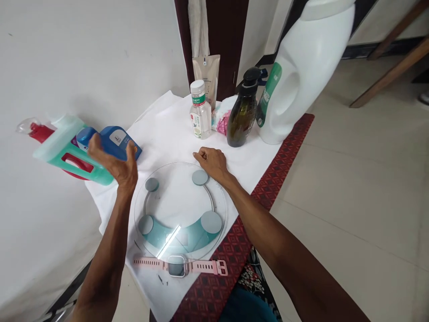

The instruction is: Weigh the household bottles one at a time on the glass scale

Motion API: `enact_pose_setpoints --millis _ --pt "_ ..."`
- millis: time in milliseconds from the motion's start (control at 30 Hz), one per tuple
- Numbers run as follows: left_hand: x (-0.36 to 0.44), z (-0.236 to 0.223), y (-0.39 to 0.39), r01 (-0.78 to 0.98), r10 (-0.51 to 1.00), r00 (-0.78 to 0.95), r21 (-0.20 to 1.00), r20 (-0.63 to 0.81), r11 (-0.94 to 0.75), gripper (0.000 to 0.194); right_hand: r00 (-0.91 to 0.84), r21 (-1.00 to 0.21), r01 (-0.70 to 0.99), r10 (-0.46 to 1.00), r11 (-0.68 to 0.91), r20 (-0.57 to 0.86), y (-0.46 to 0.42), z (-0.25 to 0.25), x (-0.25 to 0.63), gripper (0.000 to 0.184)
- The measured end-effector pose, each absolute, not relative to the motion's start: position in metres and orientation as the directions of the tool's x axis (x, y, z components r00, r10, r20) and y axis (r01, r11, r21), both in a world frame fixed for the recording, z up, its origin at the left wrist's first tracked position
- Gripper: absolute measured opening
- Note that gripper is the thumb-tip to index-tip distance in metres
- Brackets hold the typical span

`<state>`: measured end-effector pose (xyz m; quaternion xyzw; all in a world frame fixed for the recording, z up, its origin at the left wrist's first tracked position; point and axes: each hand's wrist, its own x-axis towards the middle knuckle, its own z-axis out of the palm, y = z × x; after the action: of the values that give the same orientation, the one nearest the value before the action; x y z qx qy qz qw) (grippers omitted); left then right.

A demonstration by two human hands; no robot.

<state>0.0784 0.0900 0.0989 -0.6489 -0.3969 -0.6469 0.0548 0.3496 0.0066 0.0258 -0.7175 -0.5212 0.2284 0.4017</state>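
Observation:
My left hand [119, 167] is raised with thumb and fingers spread, in front of a blue bottle [112, 134]; whether it touches the bottle I cannot tell. Beside that bottle stands a translucent green jug [67, 152], with a red bottle [40, 133] partly hidden behind it. My right hand [212, 162] rests, fingers curled in, at the far edge of a round glass bathroom scale [174, 197]. No object shows in it. A smartwatch with a pink strap [176, 266] lies stretched out along the near edge of the scale.
A clear bottle with a white cap [200, 112], a beige tube [211, 74], a pink-and-white packet [223, 117], a dark pump bottle [243, 112] and a large white jug [301, 67] stand at the back. White cloth [161, 129] covers the red-patterned table [288, 154]. A wall borders the left.

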Motion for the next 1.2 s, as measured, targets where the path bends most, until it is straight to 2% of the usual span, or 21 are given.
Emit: enact_pose_setpoints --millis 67,133,200,300,400,567,733,967,1100,1200 --pt "0.109 0.103 0.091 0.492 0.549 -0.024 0.488 0.835 -0.721 0.069 0.352 -0.817 0.559 0.932 -0.139 0.082 0.006 0.028 0.350 0.041" --pt "0.143 0.098 0.100 0.367 0.660 0.079 0.593 0.747 -0.716 0.065 0.352 -0.814 0.563 0.933 -0.146 0.076 0.005 0.029 0.350 0.040" --pt "0.178 0.086 0.113 0.261 0.738 0.168 0.692 0.654 -0.673 0.072 0.351 -0.799 0.579 0.934 -0.162 0.065 0.005 0.031 0.350 0.037" --pt "0.231 0.065 0.134 0.164 0.798 0.255 0.789 0.546 -0.592 0.094 0.337 -0.763 0.618 0.941 -0.188 0.042 0.006 0.032 0.350 0.030" --pt "0.276 0.054 0.154 0.203 0.835 0.288 0.822 0.470 -0.533 0.105 0.331 -0.728 0.653 0.943 -0.211 0.023 0.006 0.033 0.351 0.026" --pt "0.312 0.055 0.172 0.418 0.902 0.233 0.801 0.362 -0.430 0.075 0.313 -0.706 0.671 0.950 -0.226 -0.007 0.004 0.037 0.352 0.026" --pt "0.296 0.061 0.160 0.394 0.894 0.187 0.802 0.408 -0.448 0.067 0.300 -0.701 0.680 0.954 -0.217 -0.005 0.004 0.039 0.352 0.028" --pt "0.210 0.104 0.089 0.229 0.860 0.179 0.831 0.477 -0.508 0.077 0.285 -0.706 0.679 0.958 -0.201 0.001 0.003 0.038 0.352 0.028" --pt "0.145 0.123 0.024 0.425 0.867 0.223 0.755 0.446 -0.498 0.068 0.296 -0.693 0.692 0.955 -0.201 0.019 0.003 0.037 0.351 0.031" --pt "0.114 0.119 -0.018 0.505 0.900 0.231 0.746 0.368 -0.435 0.062 0.308 -0.688 0.697 0.951 -0.201 0.034 0.003 0.036 0.350 0.031"
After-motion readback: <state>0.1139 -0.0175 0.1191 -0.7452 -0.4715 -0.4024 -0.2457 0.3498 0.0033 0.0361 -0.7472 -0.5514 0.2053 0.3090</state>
